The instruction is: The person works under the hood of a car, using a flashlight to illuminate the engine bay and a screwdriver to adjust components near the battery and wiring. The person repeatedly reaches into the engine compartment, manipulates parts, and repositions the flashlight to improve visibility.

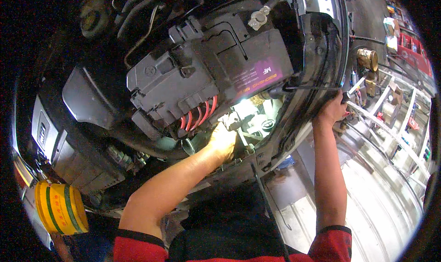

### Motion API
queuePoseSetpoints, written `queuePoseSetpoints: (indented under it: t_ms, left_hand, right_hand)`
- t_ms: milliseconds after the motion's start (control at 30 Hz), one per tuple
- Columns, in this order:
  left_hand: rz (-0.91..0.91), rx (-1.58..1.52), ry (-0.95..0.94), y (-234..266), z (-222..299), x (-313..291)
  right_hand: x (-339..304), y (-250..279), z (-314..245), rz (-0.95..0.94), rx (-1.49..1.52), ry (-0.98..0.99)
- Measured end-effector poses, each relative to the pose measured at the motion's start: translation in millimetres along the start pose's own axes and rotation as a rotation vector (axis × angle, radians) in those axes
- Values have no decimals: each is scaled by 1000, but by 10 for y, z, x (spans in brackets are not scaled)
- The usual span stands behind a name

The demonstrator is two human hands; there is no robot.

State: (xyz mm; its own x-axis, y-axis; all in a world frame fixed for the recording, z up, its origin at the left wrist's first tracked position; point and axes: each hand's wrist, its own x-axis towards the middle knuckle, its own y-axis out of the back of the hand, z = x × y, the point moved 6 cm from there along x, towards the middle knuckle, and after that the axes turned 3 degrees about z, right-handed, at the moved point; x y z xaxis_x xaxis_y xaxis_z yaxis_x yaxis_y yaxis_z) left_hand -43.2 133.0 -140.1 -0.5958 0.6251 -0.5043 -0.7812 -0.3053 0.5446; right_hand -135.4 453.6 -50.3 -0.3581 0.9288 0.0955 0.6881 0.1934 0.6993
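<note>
Head view, sole entry. Item: my left hand (223, 141), near centre, curled at some pale parts (262, 123) in a brightly lit gap; whether it grips one, I cannot tell. Item: those parts, at two o'clock from that hand, below the battery (268, 55); I reach in low, presumably because the battery and the black box (161, 78), at ten o'clock, cover the gap from above. Item: my right hand (331, 111), three o'clock, fingers bent at the car's front panel (321, 67) (perhaps for steadiness), its grasp unclear. Item: yellow bucket (61, 207), eight o'clock. Obscured: left fingertips, lost in glare; right fingers, largely concealed; the upper-left bay, deep in shadow.
</note>
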Motion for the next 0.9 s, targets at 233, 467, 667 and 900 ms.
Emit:
queuePoseSetpoints:
  t_ms: [233,467,667,900]
  left_hand:
    - [-143,512,-116,-57,121,25]
    - [167,460,-22,-163,-21,18]
    - [-60,867,-280,-311,30,-39]
    - [56,796,-174,-280,-1,-24]
  right_hand:
    - [-120,33,-136,0,-12,13]
    - [-139,16,-150,-29,68,-19]
    - [-85,-28,-66,-32,142,20]
    - [-146,0,-117,-24,105,-13]
